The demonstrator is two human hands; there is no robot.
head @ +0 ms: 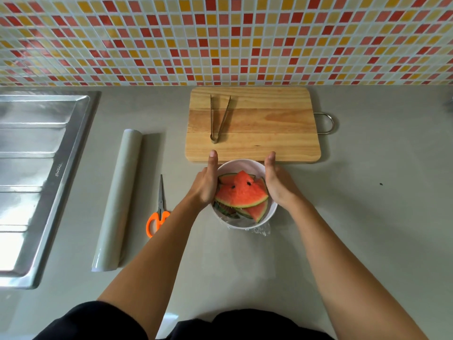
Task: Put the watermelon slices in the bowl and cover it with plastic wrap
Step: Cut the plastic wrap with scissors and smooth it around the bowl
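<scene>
Pressing against opposite sides of a white bowl [245,223], the left hand [204,184] and the right hand [278,186] stand flat and open, palms facing each other, thumbs pointing away from the person. Neither hand closes around anything; they cup the bowl's walls. The bowl sits between them on the grey counter [367,217], just in front of a wooden cutting board [255,123]. Watermelon slices [241,195] lie piled inside. A crinkle of clear plastic wrap [259,231] shows at the near rim, so the cover seems already stretched over the top, and the hands are likely smoothing it down the sides. Both hands are equally near. Metal tongs [219,116] rest on the board. Further left lie orange-handled scissors [159,212], then the wrap roll [117,200], its length running away from the person, beside a steel sink [36,168].
</scene>
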